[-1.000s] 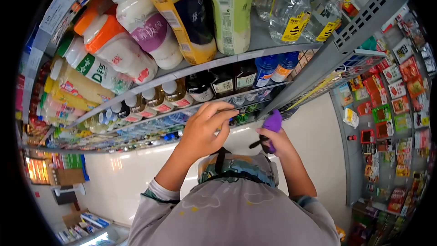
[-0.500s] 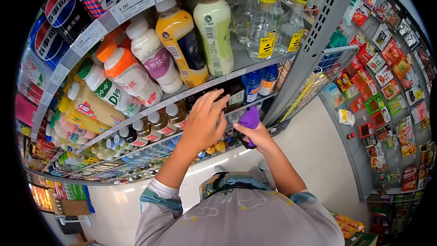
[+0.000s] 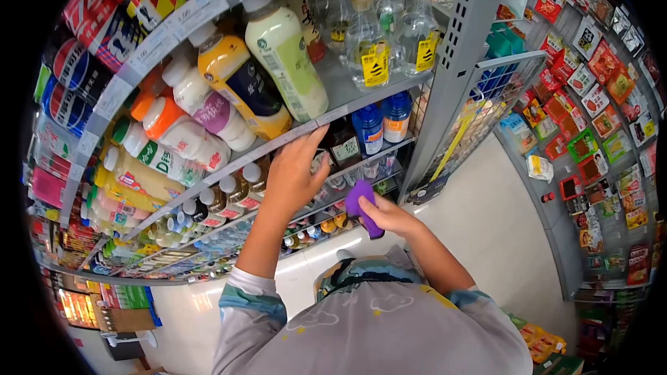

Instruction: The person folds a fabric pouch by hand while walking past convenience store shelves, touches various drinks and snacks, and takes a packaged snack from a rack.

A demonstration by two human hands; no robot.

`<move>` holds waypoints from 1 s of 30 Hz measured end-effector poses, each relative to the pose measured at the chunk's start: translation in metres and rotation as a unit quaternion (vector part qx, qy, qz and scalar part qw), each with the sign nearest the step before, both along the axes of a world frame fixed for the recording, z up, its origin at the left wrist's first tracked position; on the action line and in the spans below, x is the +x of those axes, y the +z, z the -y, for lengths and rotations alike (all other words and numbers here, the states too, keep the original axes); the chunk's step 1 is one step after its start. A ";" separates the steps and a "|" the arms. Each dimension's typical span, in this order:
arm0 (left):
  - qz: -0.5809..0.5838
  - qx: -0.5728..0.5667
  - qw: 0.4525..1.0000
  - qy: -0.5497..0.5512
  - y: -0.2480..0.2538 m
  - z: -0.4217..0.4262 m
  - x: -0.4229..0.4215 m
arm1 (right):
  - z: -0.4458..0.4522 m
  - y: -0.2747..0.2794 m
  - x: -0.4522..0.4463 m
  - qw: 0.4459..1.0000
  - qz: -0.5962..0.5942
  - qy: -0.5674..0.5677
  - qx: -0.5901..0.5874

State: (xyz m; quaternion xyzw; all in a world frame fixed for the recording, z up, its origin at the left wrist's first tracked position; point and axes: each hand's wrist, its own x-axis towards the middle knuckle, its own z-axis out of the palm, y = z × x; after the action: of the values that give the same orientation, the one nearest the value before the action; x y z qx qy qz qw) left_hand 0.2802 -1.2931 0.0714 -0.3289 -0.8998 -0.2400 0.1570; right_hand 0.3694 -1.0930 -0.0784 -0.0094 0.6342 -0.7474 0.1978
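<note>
My left hand (image 3: 297, 175) reaches up to the front edge of the shelf (image 3: 340, 112), its fingers outstretched and partly spread, with nothing visible in them. The fingertips overlap the shelf lip, and contact is hard to judge. Behind it, dark bottles (image 3: 343, 144) stand on the level below. Lower and to the right, my right hand (image 3: 389, 215) is closed round a purple object (image 3: 361, 199) with a rounded top and a dark lower end; its kind is unclear. On the shelf above my left hand stand a green-labelled bottle (image 3: 290, 62) and a yellow bottle (image 3: 243, 83).
Clear bottles with black-and-yellow necks (image 3: 375, 55) stand near the grey upright post (image 3: 445, 76). A wire rack (image 3: 507, 69) juts out beside it. Hanging snack packets (image 3: 590, 118) line the right-hand display. Pale floor tiles (image 3: 472, 215) lie between the shelves.
The view has shifted, and the shelf bottles sit further left. My left hand has moved closer to the shelf lip. The purple object has turned, its narrow dark end now pointing down.
</note>
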 end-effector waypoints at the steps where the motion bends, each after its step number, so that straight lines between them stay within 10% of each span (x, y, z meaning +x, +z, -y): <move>1: -0.028 0.002 1.000 -0.003 -0.003 -0.002 -0.001 | -0.001 0.003 -0.001 0.999 0.040 0.013 -0.025; 30: 0.158 -0.144 0.970 0.118 -0.014 -0.042 -0.080 | -0.037 0.000 0.005 0.984 0.084 0.115 0.106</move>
State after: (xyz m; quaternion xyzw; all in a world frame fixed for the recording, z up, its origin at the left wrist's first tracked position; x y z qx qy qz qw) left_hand 0.2006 -1.2514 0.0574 -0.1973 -0.9708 -0.1362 -0.0087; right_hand 0.3744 -1.0560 -0.0782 0.0014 0.6856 -0.6466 0.3343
